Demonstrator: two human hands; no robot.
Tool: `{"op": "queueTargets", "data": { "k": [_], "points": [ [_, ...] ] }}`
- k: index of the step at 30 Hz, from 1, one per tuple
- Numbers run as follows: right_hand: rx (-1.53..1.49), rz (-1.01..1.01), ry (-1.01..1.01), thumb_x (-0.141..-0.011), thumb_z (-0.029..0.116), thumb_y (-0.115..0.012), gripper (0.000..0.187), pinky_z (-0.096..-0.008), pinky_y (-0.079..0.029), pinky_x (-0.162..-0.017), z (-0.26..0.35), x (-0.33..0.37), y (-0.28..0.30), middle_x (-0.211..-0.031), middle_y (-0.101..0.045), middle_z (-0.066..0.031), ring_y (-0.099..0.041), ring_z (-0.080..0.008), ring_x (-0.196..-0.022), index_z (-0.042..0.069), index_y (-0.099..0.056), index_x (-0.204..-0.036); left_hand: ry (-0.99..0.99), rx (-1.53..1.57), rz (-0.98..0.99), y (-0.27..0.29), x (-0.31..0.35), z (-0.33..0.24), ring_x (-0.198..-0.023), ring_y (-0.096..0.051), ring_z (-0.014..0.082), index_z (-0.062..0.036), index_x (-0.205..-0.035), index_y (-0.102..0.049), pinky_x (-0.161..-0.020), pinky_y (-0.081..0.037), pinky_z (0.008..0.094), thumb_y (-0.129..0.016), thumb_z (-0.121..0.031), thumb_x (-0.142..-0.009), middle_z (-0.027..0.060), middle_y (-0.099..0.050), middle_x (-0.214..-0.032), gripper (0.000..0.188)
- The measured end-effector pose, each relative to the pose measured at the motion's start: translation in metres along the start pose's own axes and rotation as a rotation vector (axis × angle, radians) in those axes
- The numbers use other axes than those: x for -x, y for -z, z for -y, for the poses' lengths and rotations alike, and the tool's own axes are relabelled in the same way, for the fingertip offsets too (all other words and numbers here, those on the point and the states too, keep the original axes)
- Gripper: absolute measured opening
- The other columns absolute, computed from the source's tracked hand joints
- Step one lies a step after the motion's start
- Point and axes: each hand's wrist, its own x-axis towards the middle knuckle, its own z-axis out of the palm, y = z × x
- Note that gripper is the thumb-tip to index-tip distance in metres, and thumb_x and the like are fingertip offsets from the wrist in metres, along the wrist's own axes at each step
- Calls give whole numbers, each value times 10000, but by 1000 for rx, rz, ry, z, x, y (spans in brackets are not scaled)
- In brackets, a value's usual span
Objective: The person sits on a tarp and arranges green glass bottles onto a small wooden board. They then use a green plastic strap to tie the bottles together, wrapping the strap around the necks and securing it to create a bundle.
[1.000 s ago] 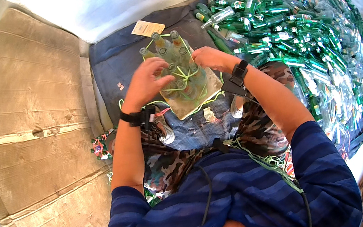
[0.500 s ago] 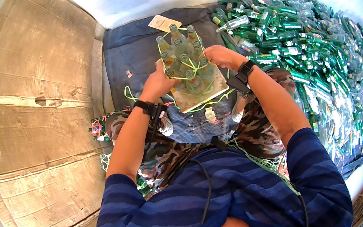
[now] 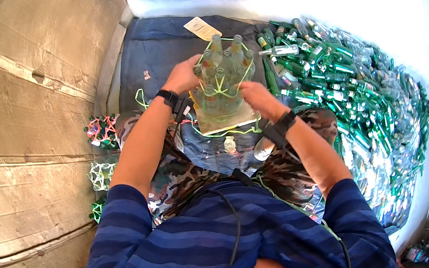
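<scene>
A bundle of several clear glass bottles [image 3: 229,76] stands upright on a pale board [image 3: 226,121] between my knees. Light-green plastic string [image 3: 221,84] circles the bottle necks and crosses in a star at the near side. On the bundle's left, my left hand [image 3: 183,76] is closed at the string, its fingertips partly hidden by the bottles. My right hand [image 3: 264,101] pinches the string at the near right of the bundle. A loose end of green string [image 3: 140,98] lies on the dark mat to the left.
A large heap of green and clear bottles [image 3: 346,86] fills the right side. Tied bundles of bottles [image 3: 102,131] stand at left by the cardboard wall [image 3: 30,123]. A printed card [image 3: 201,28] lies on the dark mat [image 3: 156,43] beyond the bundle.
My left hand has shifted up along the bundle's far left side. My right hand has come down to its near right side. The view has turned, showing more bundles at left.
</scene>
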Motion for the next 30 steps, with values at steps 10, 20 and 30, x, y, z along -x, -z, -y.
{"op": "queueTargets", "data": {
  "k": [10, 20, 30],
  "points": [
    [211, -252, -83, -920, 137, -506, 326, -471, -518, -846, 25, 8, -58, -1047, -718, -245, -678, -413, -988, 28, -689, -1167, -74, -366, -224, 10, -14, 15, -1043, -682, 406, -76, -1256, -666, -865, -553, 488, -722, -53, -837, 187, -722, -1107, 424],
    [355, -256, 6, -915, 217, -560, 258, -560, -533, -797, 4, -8, -58, -915, -707, -255, -673, -475, -905, -4, -692, -899, -551, -288, -47, -19, 47, -76, -898, -650, 383, -44, -977, -671, -800, -511, 468, -703, -119, -864, 152, -681, -944, 139],
    [440, -187, 85, -912, 196, -521, 247, -556, -528, -770, -4, -5, -46, -875, -691, -240, -666, -469, -846, 10, -659, -825, -601, -429, -50, -38, 43, -79, -884, -661, 318, -61, -963, -714, -809, -445, 426, -700, -121, -877, 105, -733, -958, 106]
  ]
}}
